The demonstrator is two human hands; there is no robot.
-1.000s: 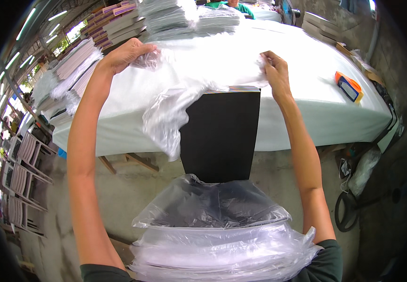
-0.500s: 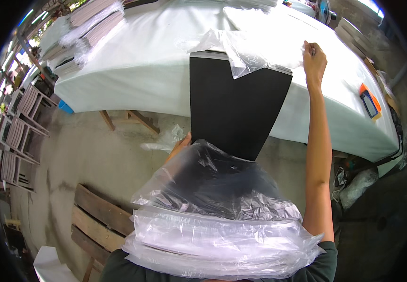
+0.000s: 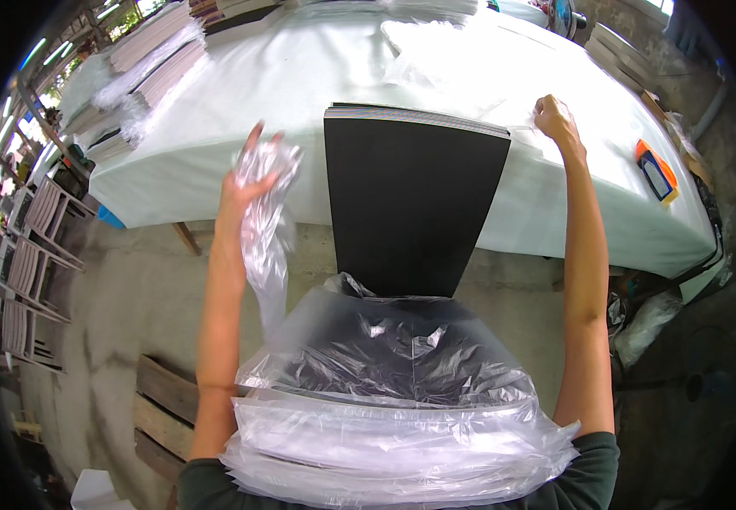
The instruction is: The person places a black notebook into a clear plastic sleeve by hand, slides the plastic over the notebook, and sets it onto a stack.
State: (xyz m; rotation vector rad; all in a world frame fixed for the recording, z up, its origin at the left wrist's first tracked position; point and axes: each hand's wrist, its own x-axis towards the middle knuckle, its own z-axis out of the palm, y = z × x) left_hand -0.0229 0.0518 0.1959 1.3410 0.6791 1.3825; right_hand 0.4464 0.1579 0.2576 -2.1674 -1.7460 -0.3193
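I see the white-clothed bench (image 3: 317, 93) at twelve o'clock, its edge bearing the black flat board stack (image 3: 410, 204). My left hand (image 3: 245, 183) grasps the crumpled clear plastic bag (image 3: 264, 221); my right hand (image 3: 555, 119) pinches the stack's corner. Unbalanced, it might slide floorward.

Board stack (image 3: 415, 200) between hands, table (image 3: 317, 76) behind.
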